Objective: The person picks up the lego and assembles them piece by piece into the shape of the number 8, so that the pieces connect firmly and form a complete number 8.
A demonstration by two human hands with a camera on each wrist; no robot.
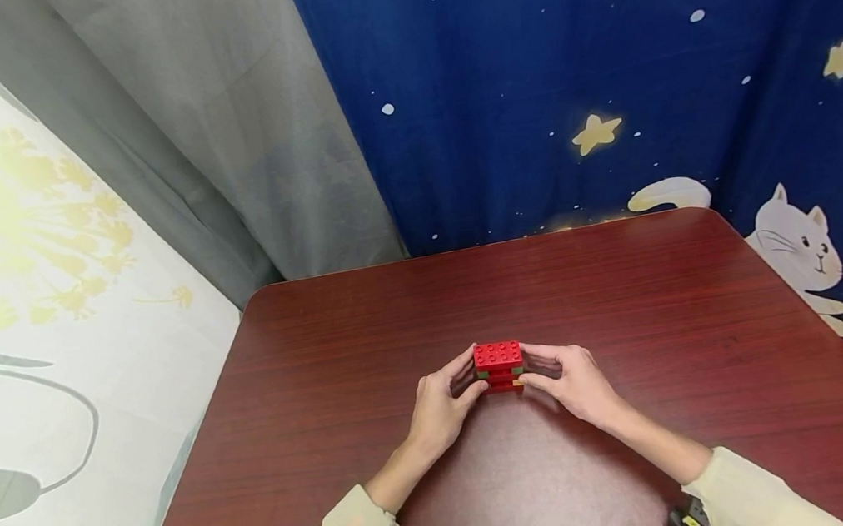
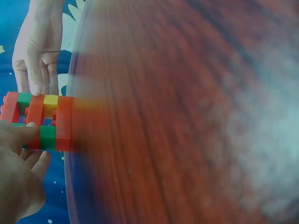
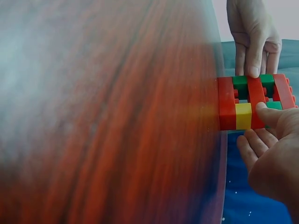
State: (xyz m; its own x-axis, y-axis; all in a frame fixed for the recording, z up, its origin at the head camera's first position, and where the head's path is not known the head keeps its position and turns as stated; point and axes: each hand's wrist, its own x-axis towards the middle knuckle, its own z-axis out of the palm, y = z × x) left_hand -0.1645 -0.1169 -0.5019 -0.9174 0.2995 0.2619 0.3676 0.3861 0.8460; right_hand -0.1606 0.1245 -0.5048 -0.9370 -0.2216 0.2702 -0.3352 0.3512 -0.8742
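A stack of toy building blocks (image 1: 497,354) stands on the table in front of me, its studded red top facing up. Three long red bricks form its layers. Between them sit small green bricks (image 2: 47,137), a yellow brick (image 3: 243,115) at the lower right corner, and a bit of blue showing through the gap. My left hand (image 1: 434,408) holds the left end, thumb on the near side and fingers round the back. At the opposite end my right hand (image 1: 584,382) grips it likewise, its thumb by the middle red layer.
The dark red-brown wooden table (image 1: 319,472) has rounded far corners. Behind it hang a grey curtain (image 1: 231,146) and a blue star-patterned curtain (image 1: 499,122). A white patterned cloth (image 1: 97,341) hangs along the left side.
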